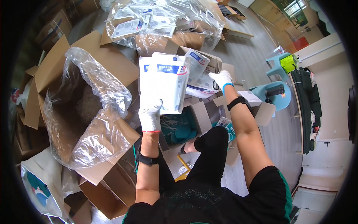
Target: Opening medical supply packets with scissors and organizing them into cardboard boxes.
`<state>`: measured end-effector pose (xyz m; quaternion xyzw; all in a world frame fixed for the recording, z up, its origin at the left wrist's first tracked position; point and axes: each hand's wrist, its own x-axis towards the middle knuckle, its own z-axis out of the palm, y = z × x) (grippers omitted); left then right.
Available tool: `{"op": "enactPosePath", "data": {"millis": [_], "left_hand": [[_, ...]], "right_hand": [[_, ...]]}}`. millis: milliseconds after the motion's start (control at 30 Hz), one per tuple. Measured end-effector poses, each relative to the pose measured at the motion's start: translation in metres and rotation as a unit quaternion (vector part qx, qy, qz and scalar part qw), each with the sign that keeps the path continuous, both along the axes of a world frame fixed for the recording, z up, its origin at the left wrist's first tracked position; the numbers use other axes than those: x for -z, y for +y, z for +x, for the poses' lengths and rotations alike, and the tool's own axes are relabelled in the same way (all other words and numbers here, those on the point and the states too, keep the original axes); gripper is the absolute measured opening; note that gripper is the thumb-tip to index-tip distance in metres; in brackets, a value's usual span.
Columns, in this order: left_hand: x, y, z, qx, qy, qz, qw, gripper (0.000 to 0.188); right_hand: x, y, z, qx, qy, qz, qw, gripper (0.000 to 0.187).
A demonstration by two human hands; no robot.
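My left hand, in a white knit glove with a red cuff edge, grips a small stack of white packets with blue bands from below, its thumb across the front. The packets stand upright before me. To the right, my right hand, gloved in white with a blue cuff, is at an open carton. Its fingers look bunched; whatever they hold is hidden. Beside it in the carton lie more white-and-blue packets, some leaning behind the held stack.
A large carton lined with clear plastic stands at left. Ahead is a plastic-covered heap of packets. Between my legs and the held stack sits a carton with a teal bin. Light blue stools stand at right.
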<state>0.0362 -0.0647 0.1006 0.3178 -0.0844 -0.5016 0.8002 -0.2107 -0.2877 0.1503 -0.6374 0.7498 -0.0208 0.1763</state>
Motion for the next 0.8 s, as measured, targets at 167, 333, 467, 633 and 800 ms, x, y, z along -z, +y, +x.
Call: {"op": "enactPosePath", "data": {"millis": [167, 333, 467, 633, 800], "left_hand": [[-0.036, 0.035, -0.004, -0.019, -0.212, 0.030, 0.977, 0.027], [-0.069, 0.073, -0.009, -0.130, -0.640, -0.028, 0.757, 0.030], [-0.102, 0.095, -0.007, -0.092, -0.853, -0.174, 0.483, 0.045], [-0.101, 0.126, -0.003, -0.094, -0.883, -0.196, 0.415, 0.043], [-0.097, 0.149, -0.001, -0.093, -0.879, -0.175, 0.433, 0.040]], "right_hand": [[-0.021, 0.057, -0.023, 0.048, -0.428, -0.034, 0.902, 0.036], [-0.060, 0.151, -0.013, 0.009, -0.716, 0.222, 0.662, 0.045], [-0.062, 0.177, -0.023, -0.056, -0.828, 0.347, 0.437, 0.068], [-0.114, 0.237, -0.020, -0.318, -0.520, 0.076, 0.789, 0.045], [-0.081, 0.252, -0.004, -0.107, -0.624, 0.221, 0.742, 0.023]]}}
